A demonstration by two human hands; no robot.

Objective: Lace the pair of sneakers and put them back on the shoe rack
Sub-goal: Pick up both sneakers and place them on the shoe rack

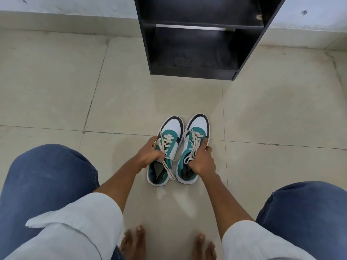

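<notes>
Pale beige floor tiles (262, 109) with dark grout lines fill the view, and a grey-white wall (56, 4) runs along the far edge. Two teal, white and black low sneakers with off-white laces are set side by side on the tiles, toes pointing away: the left sneaker (170, 145) and the right sneaker (195, 141), almost touching. Laces are seen threaded and crossed through the eyelets of both; loose ends trail over the collar of the left one, and whether a bow is tied cannot be told. The left hand (150, 154) is clamped on the left sneaker at its tongue and outer side. The right hand (201, 158) is closed on the right sneaker, fingers hooked at the collar. Lacing is judged done or nearly so; lifting and shelving remain. A black open-fronted wooden shoe rack (199, 47) stands well apart ahead, its visible shelves bare. Blue-denim knees (47, 175) and rolled white sleeves (84, 222) frame the near edge.
</notes>
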